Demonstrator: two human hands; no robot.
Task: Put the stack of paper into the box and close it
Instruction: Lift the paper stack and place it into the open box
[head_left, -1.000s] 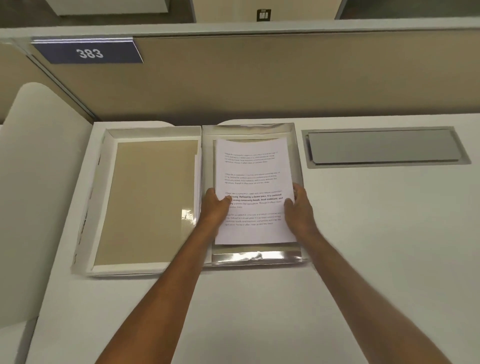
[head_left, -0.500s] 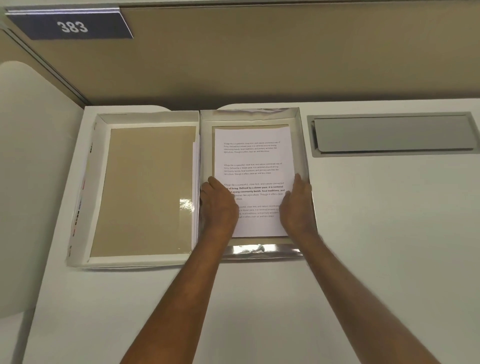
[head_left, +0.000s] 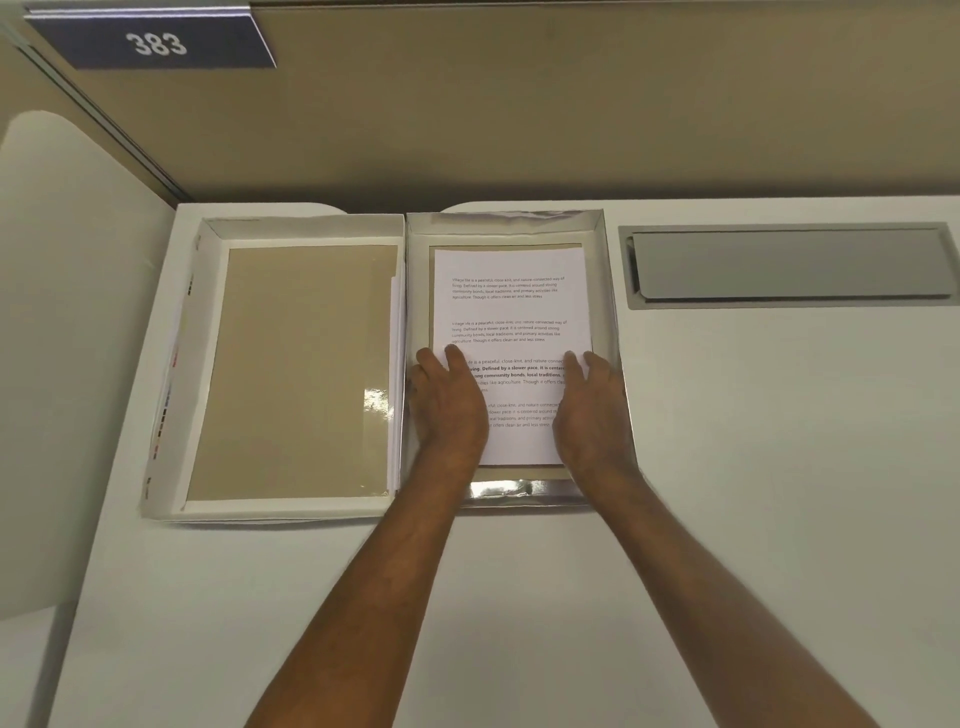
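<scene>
A stack of white printed paper lies inside the right, silver-lined half of an open flat box, and brown card shows around its edges. My left hand grips the stack's left edge with the thumb on top. My right hand grips the right edge the same way. The fingers below the sheets are hidden. The box's other half lies open flat to the left, white-rimmed, with a tan card sheet inside.
The box sits on a white desk against a tan partition that carries a sign reading 383. A grey recessed cable hatch is set into the desk to the right of the box. A white curved panel stands at the left.
The stack has slid away from me and settled into the right half of the box, with both hands moving with it. The view has also shifted closer and downward.
</scene>
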